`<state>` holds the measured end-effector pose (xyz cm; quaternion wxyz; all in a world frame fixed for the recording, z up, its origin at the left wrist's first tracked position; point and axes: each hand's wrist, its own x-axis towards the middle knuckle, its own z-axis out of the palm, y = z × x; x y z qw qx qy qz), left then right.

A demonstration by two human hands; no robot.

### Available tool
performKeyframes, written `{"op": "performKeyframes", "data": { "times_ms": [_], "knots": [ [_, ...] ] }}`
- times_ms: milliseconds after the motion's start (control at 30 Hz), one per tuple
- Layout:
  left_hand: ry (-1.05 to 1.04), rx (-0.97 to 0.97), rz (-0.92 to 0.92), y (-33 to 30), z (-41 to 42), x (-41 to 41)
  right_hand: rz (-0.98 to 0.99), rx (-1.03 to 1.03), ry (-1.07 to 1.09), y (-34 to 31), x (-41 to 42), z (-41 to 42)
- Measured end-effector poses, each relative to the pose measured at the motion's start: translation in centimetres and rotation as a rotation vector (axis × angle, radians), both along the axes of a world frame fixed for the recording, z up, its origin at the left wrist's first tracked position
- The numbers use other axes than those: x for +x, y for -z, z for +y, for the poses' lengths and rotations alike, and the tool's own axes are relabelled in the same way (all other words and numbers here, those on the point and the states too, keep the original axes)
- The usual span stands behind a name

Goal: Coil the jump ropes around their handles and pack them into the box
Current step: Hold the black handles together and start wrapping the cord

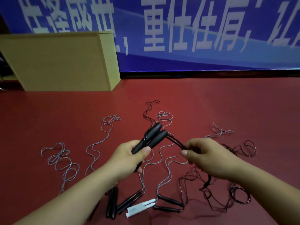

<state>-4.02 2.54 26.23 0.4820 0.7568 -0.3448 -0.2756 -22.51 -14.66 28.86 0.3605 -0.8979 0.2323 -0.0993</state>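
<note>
My left hand (128, 157) grips a pair of black jump-rope handles (154, 136) side by side, pointing up and away from me. Their black cord (176, 142) runs to the right, where my right hand (206, 157) pinches it between thumb and fingers, close to the handles. The cord's far loop (150, 108) lies on the red floor beyond. Several other ropes lie spread out: grey cords (97, 143), a dark tangled cord (240, 192), black handles (112, 202) and white handles (141, 207) near my arms. The tan cardboard box (61, 62) stands at the back left.
A blue banner with white characters (194, 30) covers the wall behind. Red floor (227, 103) stretches between the ropes and the wall. Dark objects sit at the far left edge beside the box.
</note>
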Motion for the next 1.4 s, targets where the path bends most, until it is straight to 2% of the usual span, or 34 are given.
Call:
{"op": "performKeyframes", "data": {
  "times_ms": [67,200,333,567,700,800,933,1033,1167,1400],
  "knots": [
    [0.033,0.044,-0.11,0.1,0.0,0.0,-0.003,-0.049,-0.038,-0.5,0.1,0.7],
    [0.054,0.099,-0.123,0.2,-0.3,-0.6,-0.015,-0.097,-0.108,-0.9,0.2,1.5],
    [0.012,0.142,-0.211,0.1,-0.5,-0.7,-0.046,-0.055,-0.121,-1.1,0.1,1.7],
    [-0.011,0.008,0.051,-0.6,-0.9,-1.6,0.009,-0.065,-0.113,-1.1,0.0,1.8],
    [-0.042,-0.053,0.084,-0.8,-0.9,-1.5,0.1,-0.072,-0.097,-0.8,0.0,1.8],
    [-0.08,-0.074,0.043,-0.5,-0.9,-1.2,0.095,-0.002,-0.092,-0.8,0.1,1.8],
    [-0.183,-0.083,-0.007,-0.3,-1.0,-0.5,0.131,0.276,-0.082,-1.0,-0.2,2.4],
    [-0.275,-0.073,-0.133,-0.2,-1.0,0.5,0.129,0.308,0.001,-1.0,0.1,2.6],
    [-0.344,-0.098,-0.167,0.2,-0.9,1.6,0.069,0.456,0.117,-1.3,0.3,2.5],
    [-0.392,-0.01,-0.234,0.5,-0.5,2.1,0.065,0.411,0.025,-1.0,0.1,2.7]
  ]
}}
